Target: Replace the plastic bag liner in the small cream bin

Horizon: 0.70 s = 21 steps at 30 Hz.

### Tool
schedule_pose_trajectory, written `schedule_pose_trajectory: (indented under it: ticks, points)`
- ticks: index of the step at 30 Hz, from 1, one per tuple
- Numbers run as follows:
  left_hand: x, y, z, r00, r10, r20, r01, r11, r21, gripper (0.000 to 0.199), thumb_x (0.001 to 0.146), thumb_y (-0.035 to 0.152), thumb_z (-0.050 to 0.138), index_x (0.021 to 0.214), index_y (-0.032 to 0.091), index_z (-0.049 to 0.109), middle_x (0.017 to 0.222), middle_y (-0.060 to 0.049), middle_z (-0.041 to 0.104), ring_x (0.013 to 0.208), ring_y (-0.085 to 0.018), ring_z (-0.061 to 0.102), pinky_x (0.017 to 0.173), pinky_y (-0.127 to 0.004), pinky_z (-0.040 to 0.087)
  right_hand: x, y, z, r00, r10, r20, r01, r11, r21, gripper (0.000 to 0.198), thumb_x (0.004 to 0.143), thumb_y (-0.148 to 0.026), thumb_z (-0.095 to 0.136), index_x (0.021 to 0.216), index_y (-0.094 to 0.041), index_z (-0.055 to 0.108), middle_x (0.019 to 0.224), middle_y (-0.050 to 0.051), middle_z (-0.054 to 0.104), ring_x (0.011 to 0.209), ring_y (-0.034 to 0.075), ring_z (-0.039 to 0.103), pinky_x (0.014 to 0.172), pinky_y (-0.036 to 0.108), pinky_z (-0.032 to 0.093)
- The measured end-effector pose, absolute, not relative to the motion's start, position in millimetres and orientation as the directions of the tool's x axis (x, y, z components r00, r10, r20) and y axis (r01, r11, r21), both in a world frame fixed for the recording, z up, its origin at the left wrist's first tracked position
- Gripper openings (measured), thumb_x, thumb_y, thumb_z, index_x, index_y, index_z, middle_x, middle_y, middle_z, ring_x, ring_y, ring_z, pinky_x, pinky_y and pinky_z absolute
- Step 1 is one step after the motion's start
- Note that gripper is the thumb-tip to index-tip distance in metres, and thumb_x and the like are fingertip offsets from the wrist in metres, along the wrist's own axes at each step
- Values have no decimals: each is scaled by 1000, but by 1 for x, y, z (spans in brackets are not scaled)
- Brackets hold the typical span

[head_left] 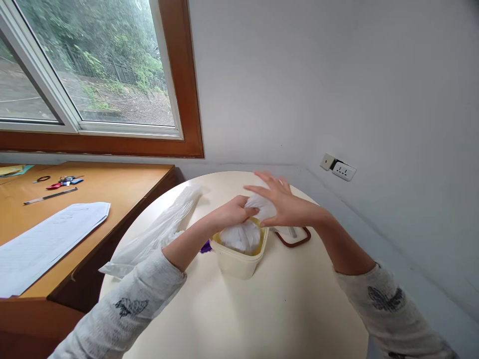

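A cream plastic container [239,264] with a yellowish inside stands on the round table. White, thin crumpled material, which looks like a plastic bag [241,237], bulges inside it and rises above its rim. My left hand [234,212] is closed on the gathered upper part of this bag, over the container's back edge. With fingers spread and slightly blurred, my right hand [284,199] arches around the bag's raised end. Its thumb is close to the container's right rim. Whether the right fingers touch the bag, I cannot tell.
A long translucent plastic bag [160,229] lies along the left side of the round table [299,309]. Something purple [206,247] shows beside the container; a brown rounded frame [295,243] lies behind it. The wooden desk [127,174] holds papers [52,244], a pen [50,196] and keys [65,182].
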State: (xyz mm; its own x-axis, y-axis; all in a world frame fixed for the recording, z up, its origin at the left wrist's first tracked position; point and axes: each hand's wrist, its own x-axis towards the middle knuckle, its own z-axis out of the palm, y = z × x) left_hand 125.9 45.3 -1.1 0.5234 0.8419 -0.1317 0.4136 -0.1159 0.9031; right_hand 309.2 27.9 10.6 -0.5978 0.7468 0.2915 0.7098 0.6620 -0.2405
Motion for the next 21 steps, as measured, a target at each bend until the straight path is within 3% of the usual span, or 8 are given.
schedule_pose_trajectory:
  ticks: [5, 8, 10, 12, 14, 17, 19, 21]
  points:
    - [118, 45, -5, 615, 784, -84, 357, -182, 916, 26, 75, 42, 56, 69, 18, 50, 56, 5, 41, 50, -9, 34, 48, -21, 27, 302, 50, -9, -609, 742, 281, 744, 657, -121, 16, 77, -28, 52, 88, -21, 62, 137, 8, 37, 136, 26, 13, 108, 53, 0]
    - [111, 46, -9, 591, 806, -39, 303, -177, 936, 33, 76, 44, 55, 100, 20, 51, 59, 5, 45, 54, -11, 39, 50, -21, 31, 310, 58, -15, -560, 775, 293, 770, 618, -162, 13, 76, -22, 48, 76, -20, 62, 129, 8, 47, 133, 25, 20, 107, 54, 2]
    - [107, 47, -9, 621, 784, 12, 238, -203, 950, 49, 78, 40, 54, 121, 25, 37, 63, 5, 47, 58, -11, 42, 53, -21, 35, 314, 59, -13, -531, 796, 291, 774, 596, -216, 16, 75, -19, 46, 76, -20, 62, 124, 6, 51, 131, 24, 26, 106, 53, 6]
    - [104, 47, -7, 702, 708, 74, 194, -291, 937, 48, 79, 33, 54, 123, 27, 36, 70, 4, 50, 62, -12, 45, 56, -21, 38, 317, 57, -9, -515, 806, 292, 768, 585, -261, 20, 74, -16, 43, 77, -21, 62, 116, 4, 56, 126, 23, 34, 105, 51, 10]
    - [103, 48, -3, 808, 582, 95, 207, -430, 879, 33, 79, 27, 52, 112, 24, 51, 79, 0, 54, 69, -13, 48, 62, -22, 40, 319, 53, -5, -479, 822, 309, 783, 559, -274, 20, 71, -12, 42, 73, -21, 60, 95, 2, 63, 116, 22, 45, 102, 48, 17]
    - [104, 48, 4, 874, 483, 53, 282, -594, 753, 24, 80, 23, 48, 98, 20, 63, 94, -3, 60, 82, -16, 52, 72, -24, 40, 321, 46, 2, -341, 883, 323, 846, 438, -303, 13, 63, -9, 43, 56, -19, 47, 58, -3, 50, 76, 16, 54, 78, 32, 37]
    - [106, 46, 11, 843, 534, 70, 341, -630, 698, 29, 82, 24, 44, 105, 20, 62, 103, -4, 59, 88, -17, 53, 75, -26, 40, 321, 40, 7, -235, 917, 321, 857, 351, -376, 13, 61, -10, 43, 52, -19, 39, 51, -5, 37, 55, 11, 42, 55, 24, 33]
    - [110, 43, 19, 791, 595, 142, 367, -648, 668, 33, 84, 25, 41, 111, 21, 58, 105, -4, 59, 90, -18, 53, 77, -27, 40, 321, 34, 13, -162, 929, 332, 822, 313, -476, 13, 63, -14, 44, 54, -19, 36, 53, -6, 31, 50, 8, 31, 46, 22, 23]
